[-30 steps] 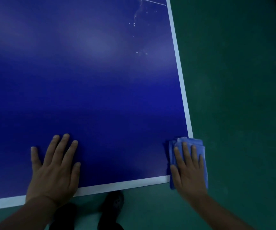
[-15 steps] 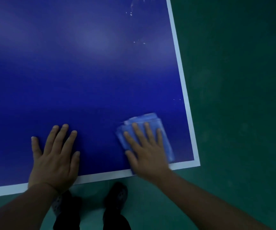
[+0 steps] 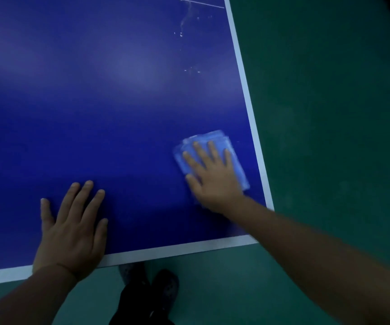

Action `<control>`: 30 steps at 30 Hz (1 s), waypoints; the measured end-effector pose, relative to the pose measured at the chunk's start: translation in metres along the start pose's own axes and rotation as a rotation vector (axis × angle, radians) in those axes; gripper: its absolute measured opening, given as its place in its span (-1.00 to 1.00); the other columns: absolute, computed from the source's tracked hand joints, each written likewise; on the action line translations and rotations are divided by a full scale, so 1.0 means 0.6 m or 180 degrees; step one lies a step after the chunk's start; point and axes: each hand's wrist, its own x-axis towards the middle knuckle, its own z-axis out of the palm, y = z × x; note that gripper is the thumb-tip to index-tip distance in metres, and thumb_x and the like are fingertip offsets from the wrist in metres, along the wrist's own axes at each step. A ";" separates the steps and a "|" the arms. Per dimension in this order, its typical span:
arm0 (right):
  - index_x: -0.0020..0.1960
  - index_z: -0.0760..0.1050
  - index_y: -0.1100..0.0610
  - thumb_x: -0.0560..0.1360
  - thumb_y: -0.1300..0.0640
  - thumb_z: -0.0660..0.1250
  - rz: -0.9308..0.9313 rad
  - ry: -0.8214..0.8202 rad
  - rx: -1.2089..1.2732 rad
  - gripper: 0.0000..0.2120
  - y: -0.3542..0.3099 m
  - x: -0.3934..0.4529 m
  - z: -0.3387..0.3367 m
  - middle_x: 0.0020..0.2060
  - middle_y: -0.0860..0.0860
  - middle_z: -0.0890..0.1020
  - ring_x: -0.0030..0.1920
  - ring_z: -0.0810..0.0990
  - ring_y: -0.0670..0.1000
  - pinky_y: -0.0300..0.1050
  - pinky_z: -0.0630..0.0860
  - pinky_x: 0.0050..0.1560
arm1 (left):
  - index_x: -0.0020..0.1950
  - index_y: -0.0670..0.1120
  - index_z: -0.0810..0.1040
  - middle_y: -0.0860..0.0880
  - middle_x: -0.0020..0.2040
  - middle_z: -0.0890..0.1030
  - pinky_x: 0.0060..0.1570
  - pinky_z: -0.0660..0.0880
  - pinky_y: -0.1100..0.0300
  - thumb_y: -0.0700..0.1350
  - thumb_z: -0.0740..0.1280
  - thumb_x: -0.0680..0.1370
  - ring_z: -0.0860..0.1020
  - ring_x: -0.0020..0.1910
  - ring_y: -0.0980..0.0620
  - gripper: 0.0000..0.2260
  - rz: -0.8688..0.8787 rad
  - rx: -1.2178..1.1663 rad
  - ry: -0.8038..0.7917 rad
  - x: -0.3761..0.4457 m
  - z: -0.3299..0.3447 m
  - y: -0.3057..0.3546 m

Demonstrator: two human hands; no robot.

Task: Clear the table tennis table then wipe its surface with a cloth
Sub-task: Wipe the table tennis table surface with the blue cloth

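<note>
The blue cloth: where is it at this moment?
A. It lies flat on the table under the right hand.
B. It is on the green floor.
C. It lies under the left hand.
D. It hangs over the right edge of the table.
A: the blue cloth lies flat on the table, inside its white border, with the right hand pressing on it with straight fingers; the left hand rests on bare table.

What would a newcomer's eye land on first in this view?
Probably the folded light-blue cloth, pressed flat under the right hand near the right corner of the dark blue table tennis table. Next, the left hand spread flat by the near white edge, and the whitish smudges farther up.
</note>
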 end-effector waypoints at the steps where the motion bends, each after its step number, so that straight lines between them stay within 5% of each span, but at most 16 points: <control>1: 0.60 0.07 -0.13 0.62 -0.19 -0.04 0.0346 -0.0009 -0.0062 -0.44 0.041 0.022 -0.006 0.61 -0.03 0.08 0.60 0.00 0.15 0.34 -0.04 0.51 | 0.52 -0.15 0.34 -0.13 0.58 0.22 0.48 -0.13 -0.36 0.11 -0.03 0.59 0.06 0.59 -0.08 -0.41 -0.0012 -0.0009 0.0002 0.001 0.000 0.001; 5: 0.62 -0.12 -0.12 0.66 -0.16 -0.11 0.1731 -0.0174 0.0361 -0.45 0.164 0.064 -0.032 0.62 -0.03 -0.09 0.60 -0.12 0.14 0.29 -0.11 0.54 | 0.51 -0.16 0.36 -0.14 0.57 0.24 0.48 -0.13 -0.35 0.10 -0.02 0.58 0.08 0.58 -0.09 -0.41 -0.0009 -0.0027 0.0031 0.001 -0.003 0.003; 10: 0.62 -0.06 -0.07 0.66 -0.15 -0.06 0.1886 0.0011 0.0237 -0.43 0.100 -0.025 -0.014 0.62 0.02 -0.03 0.59 -0.06 0.20 0.27 -0.03 0.54 | 0.52 -0.14 0.33 -0.13 0.58 0.22 0.49 -0.17 -0.32 0.11 -0.02 0.59 0.06 0.59 -0.08 -0.42 0.0011 -0.0006 -0.0034 0.001 -0.004 0.001; 14: 0.59 -0.30 -0.13 0.61 -0.25 -0.29 0.1555 -0.0318 0.0017 -0.41 0.040 -0.103 -0.004 0.60 -0.04 -0.20 0.59 -0.23 0.17 0.30 -0.21 0.53 | 0.53 -0.15 0.32 -0.12 0.59 0.20 0.48 -0.13 -0.34 0.13 -0.03 0.58 0.04 0.59 -0.07 -0.40 -0.0032 0.0031 -0.0146 0.000 -0.009 0.002; 19: 0.61 0.04 -0.13 0.64 -0.19 -0.06 0.1290 -0.0121 0.0094 -0.46 0.039 -0.042 -0.021 0.61 -0.07 0.06 0.58 0.05 0.17 0.31 0.06 0.47 | 0.50 -0.12 0.39 -0.08 0.58 0.24 0.51 -0.18 -0.28 0.18 -0.01 0.56 0.05 0.59 -0.03 -0.38 -0.0132 -0.0448 -0.0103 0.002 -0.021 0.008; 22: 0.56 0.21 -0.10 0.63 -0.04 0.15 0.1881 0.0143 0.0033 -0.51 0.125 0.063 -0.043 0.54 -0.05 0.26 0.37 0.34 0.22 0.14 0.34 0.24 | 0.39 -0.13 0.50 -0.10 0.51 0.35 0.53 -0.21 -0.20 0.16 0.01 0.56 0.12 0.57 -0.03 -0.42 -0.0234 -0.0835 0.0148 0.017 -0.036 0.007; 25: 0.49 0.29 0.01 0.50 0.12 0.38 0.2629 -0.0092 0.0285 -0.41 0.239 0.122 -0.094 0.35 0.12 0.44 0.26 0.42 0.28 0.09 0.43 0.09 | 0.35 -0.16 0.51 -0.16 0.49 0.36 0.53 -0.21 -0.15 0.13 0.03 0.56 0.16 0.56 -0.12 -0.46 -0.0236 -0.0874 0.0456 0.061 -0.053 0.001; 27: 0.48 0.32 0.07 0.53 0.12 0.35 0.2807 0.0231 0.0285 -0.46 0.271 0.126 -0.129 0.35 0.17 0.42 0.26 0.40 0.31 0.11 0.42 0.16 | 0.36 -0.16 0.49 -0.18 0.49 0.34 0.51 -0.20 -0.15 0.11 0.04 0.56 0.16 0.55 -0.15 -0.47 -0.0247 -0.0897 0.0553 0.105 -0.062 -0.007; 30: 0.46 0.40 0.08 0.61 0.13 0.18 0.2022 0.1221 0.0507 -0.58 0.211 0.120 -0.141 0.35 0.14 0.46 0.19 0.46 0.24 0.08 0.44 0.18 | 0.40 -0.15 0.44 -0.18 0.51 0.30 0.50 -0.18 -0.18 0.08 0.06 0.55 0.13 0.55 -0.14 -0.49 -0.0282 -0.0833 0.0581 0.172 -0.067 -0.017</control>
